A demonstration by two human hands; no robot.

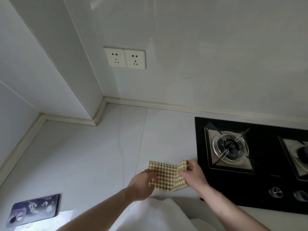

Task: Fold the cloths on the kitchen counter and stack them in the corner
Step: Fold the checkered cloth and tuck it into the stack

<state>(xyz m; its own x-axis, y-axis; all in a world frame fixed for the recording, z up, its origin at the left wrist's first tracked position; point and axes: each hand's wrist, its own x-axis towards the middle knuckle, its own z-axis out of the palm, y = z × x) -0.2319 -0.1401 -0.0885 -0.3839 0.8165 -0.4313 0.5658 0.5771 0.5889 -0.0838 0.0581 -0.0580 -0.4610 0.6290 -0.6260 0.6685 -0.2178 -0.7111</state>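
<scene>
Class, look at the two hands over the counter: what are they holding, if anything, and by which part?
Both hold the checked cloth. The left hand grips its left edge; the right hand pinches its upper right corner, which is folded up.

Pale glossy wall [208, 52], twin socket plate [124, 57] at 11 o'clock, white counter [80, 157], black gas hob [253, 164] at 3 o'clock, phone [34, 209] at 8 o'clock

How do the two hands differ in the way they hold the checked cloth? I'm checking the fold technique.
The right hand pinches a raised corner of the checked cloth on the stove side, lifting it off the counter. The left hand grips the cloth's lower left edge, nearer the body. The right hand's fingers show; the left's are mostly hidden. Both are bare and hold the same cloth.
</scene>
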